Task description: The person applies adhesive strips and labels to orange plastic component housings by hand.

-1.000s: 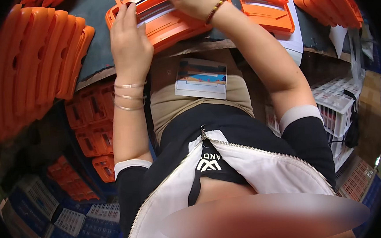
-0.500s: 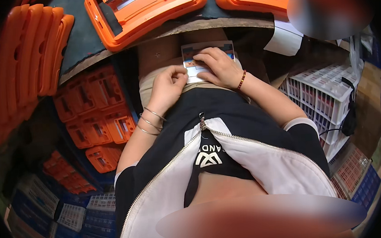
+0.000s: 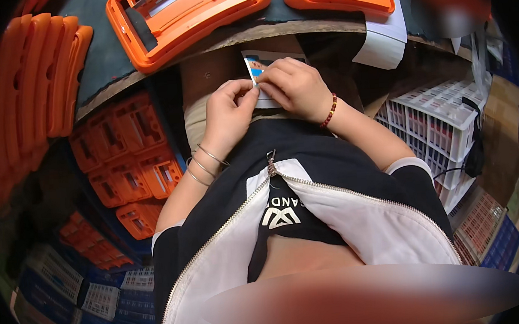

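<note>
A small printed sheet (image 3: 254, 62), white-edged with blue and dark picture areas, lies over my lap below the table edge. My left hand (image 3: 230, 113) is closed, its thumb and forefinger pinched together at the sheet's left edge. From the other side my right hand (image 3: 298, 93) reaches over the sheet, thumb and fingertips closed near the left fingertips. Most of the sheet is covered by my right hand. Whatever small part lies between the fingertips of both hands is too small to make out.
Orange plastic housings (image 3: 193, 25) lie on the dark table (image 3: 99, 59), and more stand stacked (image 3: 31, 81) at its left. Crates of orange parts (image 3: 119, 141) sit below left. A white basket (image 3: 442, 110) stands at right, near a hanging paper (image 3: 381, 48).
My right hand has drawn its fingers together toward my left fingertips, where it lay spread over the sheet before. The sheet's near left part is now more covered and its far left corner tilted.
</note>
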The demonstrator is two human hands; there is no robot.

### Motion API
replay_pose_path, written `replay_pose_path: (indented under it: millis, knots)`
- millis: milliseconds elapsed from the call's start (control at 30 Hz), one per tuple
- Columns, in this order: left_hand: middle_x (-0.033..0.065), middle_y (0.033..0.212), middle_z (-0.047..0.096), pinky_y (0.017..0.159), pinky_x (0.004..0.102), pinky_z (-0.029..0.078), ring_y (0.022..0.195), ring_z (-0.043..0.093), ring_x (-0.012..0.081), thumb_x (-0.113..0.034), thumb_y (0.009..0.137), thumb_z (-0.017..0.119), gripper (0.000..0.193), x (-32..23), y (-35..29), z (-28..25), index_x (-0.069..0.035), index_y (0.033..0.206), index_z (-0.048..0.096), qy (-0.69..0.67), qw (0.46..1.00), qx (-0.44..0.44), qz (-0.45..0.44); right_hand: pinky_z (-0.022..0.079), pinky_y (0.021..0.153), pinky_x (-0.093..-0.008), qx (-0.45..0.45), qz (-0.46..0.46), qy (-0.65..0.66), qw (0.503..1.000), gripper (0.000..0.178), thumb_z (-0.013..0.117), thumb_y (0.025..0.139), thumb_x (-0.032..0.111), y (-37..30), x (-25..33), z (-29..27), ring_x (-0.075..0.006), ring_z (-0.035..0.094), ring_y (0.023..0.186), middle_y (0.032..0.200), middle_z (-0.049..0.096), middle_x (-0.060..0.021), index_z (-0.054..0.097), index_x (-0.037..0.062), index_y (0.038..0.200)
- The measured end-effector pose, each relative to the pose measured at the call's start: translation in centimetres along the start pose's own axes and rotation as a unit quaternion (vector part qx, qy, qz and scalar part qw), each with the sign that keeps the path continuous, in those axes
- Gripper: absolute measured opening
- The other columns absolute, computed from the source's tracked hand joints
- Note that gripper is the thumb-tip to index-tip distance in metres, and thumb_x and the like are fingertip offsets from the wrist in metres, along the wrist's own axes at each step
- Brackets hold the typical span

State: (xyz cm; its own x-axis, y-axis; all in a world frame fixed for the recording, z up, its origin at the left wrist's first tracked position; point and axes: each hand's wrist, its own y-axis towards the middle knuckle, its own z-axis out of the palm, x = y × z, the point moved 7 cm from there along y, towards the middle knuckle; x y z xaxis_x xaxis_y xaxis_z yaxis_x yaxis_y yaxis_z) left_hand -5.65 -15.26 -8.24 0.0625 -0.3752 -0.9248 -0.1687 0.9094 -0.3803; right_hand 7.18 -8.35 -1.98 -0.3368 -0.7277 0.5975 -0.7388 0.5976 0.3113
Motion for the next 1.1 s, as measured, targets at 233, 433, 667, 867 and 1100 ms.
replay_pose_path:
  millis: [233, 433, 667, 867, 1100]
  knots:
    - [-0.0019, 0.080, 0.064, 0.064, 0.0214, 0.046, 0.071, 0.055, 0.0043, -0.009, 0.092, 0.069, 0.014, -1.7, -0.4, 0.0, 0.003, 0.098, 0.070, 0.089, 0.993, 0.002, 0.078, 0.053, 0.064, -0.0318, 0.064, 0.068, -0.012, 0.996, 0.010, 0.071, 0.083, 0.010, 1.0, -0.5, -0.3, -0.0274, 0.065, 0.076, 0.087, 0.065, -0.0111, 0.064, 0.0044, 0.088]
    - [-0.0044, 0.076, 0.060, 0.061, 0.0204, 0.044, 0.068, 0.053, 0.0034, -0.009, 0.091, 0.070, 0.013, 0.7, -0.4, -1.1, 0.002, 0.097, 0.069, -0.014, 1.000, -0.001, -0.027, 0.057, 0.074, -0.0275, 0.059, 0.402, 0.346, 0.846, 0.013, 0.055, 0.100, 0.014, -3.0, -6.8, -0.6, -0.0123, 0.064, 0.084, 0.092, 0.064, -0.0049, 0.059, 0.0015, 0.101]
    - [0.0027, 0.073, 0.064, 0.054, 0.0275, 0.049, 0.059, 0.060, 0.0121, -0.014, 0.093, 0.068, 0.015, 5.0, -0.9, -4.1, 0.001, 0.092, 0.068, -0.047, 0.994, -0.027, -0.100, 0.059, 0.088, -0.0373, -0.185, 0.400, 0.558, 0.703, 0.031, 0.049, 0.103, 0.023, -8.1, -13.5, -12.2, -0.0224, 0.067, 0.105, 0.116, 0.068, -0.0125, 0.060, -0.0005, 0.120]
    - [0.0192, 0.077, 0.069, 0.062, 0.0391, 0.053, 0.068, 0.069, 0.0311, -0.028, 0.096, 0.064, 0.031, -7.6, 0.3, -3.6, 0.000, 0.087, 0.074, 0.374, 0.924, -0.022, 0.069, 0.060, 0.086, -0.0348, -0.279, 0.274, 0.409, 0.824, 0.021, 0.048, 0.104, 0.016, -5.2, -8.9, -17.4, -0.0208, 0.069, 0.100, 0.106, 0.068, -0.0112, 0.059, 0.0003, 0.112]
    - [0.0067, 0.091, 0.071, 0.068, 0.0224, 0.052, 0.076, 0.064, 0.0097, -0.026, 0.094, 0.071, 0.034, -12.3, 8.6, 5.5, 0.005, 0.110, 0.070, -0.143, 0.976, 0.161, -0.044, 0.057, 0.080, -0.0337, -0.109, -0.067, 0.076, 0.989, 0.019, 0.067, 0.080, -0.010, 3.3, 2.0, -10.1, -0.0278, 0.068, 0.090, 0.102, 0.068, -0.0138, 0.061, 0.0002, 0.095]
